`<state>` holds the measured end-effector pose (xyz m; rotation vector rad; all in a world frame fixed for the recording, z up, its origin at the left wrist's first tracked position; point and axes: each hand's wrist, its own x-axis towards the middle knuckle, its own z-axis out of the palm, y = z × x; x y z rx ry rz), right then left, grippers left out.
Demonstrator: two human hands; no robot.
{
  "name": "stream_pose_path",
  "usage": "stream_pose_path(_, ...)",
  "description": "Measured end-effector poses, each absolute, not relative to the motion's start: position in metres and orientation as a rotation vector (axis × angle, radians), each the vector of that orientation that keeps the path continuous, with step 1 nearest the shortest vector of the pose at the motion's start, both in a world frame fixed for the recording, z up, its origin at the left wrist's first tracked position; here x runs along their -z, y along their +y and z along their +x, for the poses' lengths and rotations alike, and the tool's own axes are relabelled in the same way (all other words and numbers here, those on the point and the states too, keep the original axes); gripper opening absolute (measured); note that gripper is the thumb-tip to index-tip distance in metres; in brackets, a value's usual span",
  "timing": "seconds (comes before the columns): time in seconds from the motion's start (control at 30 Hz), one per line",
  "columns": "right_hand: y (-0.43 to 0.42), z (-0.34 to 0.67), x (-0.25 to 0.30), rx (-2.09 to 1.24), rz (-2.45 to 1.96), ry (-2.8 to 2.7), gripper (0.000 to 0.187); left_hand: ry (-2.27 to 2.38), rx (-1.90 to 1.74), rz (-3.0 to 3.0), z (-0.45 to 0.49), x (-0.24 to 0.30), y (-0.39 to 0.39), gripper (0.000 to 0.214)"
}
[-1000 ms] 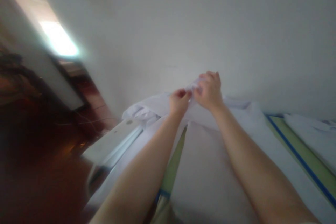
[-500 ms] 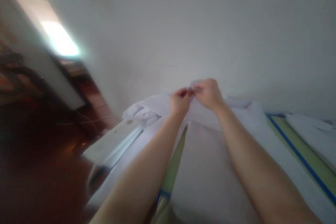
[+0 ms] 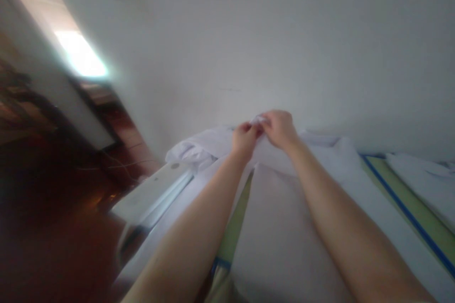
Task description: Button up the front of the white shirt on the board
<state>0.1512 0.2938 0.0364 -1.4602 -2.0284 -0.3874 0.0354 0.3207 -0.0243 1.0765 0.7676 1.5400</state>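
Note:
A white cloth garment (image 3: pixel 280 218), perhaps a coat or shirt, lies spread over a green surface with blue edging (image 3: pixel 234 232), its front parted in a narrow gap. At its far end, by the wall, my left hand (image 3: pixel 244 141) pinches a bunched edge of the fabric. My right hand (image 3: pixel 279 128) grips the same edge just to the right, fingertips almost meeting the left ones. What exactly lies between the fingers is too blurred to make out beyond white cloth.
A pale wall (image 3: pixel 284 38) rises close behind the hands. To the left, a white flat-topped object (image 3: pixel 152 194) stands beside the garment, above a dark reddish floor (image 3: pixel 71 246). Another white cloth (image 3: pixel 426 184) lies on the right. Thin cables (image 3: pixel 124 163) trail along the floor.
My right hand has shifted slightly left and down, closer to the left hand. Both hands keep their hold on the cloth edge; the rest is unchanged.

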Motion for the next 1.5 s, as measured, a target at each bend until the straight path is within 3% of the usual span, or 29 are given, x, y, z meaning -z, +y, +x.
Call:
stream_pose_path(0.3, 0.289, 0.151, -0.044, 0.488, -1.476, -2.167, 0.024, 0.550, -1.458, 0.920, 0.039, 0.018, 0.315, 0.015)
stream_pose_path(0.6, 0.283, 0.143, -0.050, 0.570, -1.491, -2.248, 0.025, 0.755, -1.577, 1.226, 0.032, 0.023, 0.325, 0.020)
stream_pose_path(1.07, 0.283, 0.140, -0.046, 0.460, -1.548, -2.151, 0.026, 0.941, -1.650, 1.550, 0.027, 0.025, 0.323, 0.021)
stream_pose_path(1.5, 0.280, 0.143, -0.051, 0.395, -1.563, -2.152, 0.028, 0.661, -1.568, 1.420, 0.030, 0.034, 0.333, 0.020)
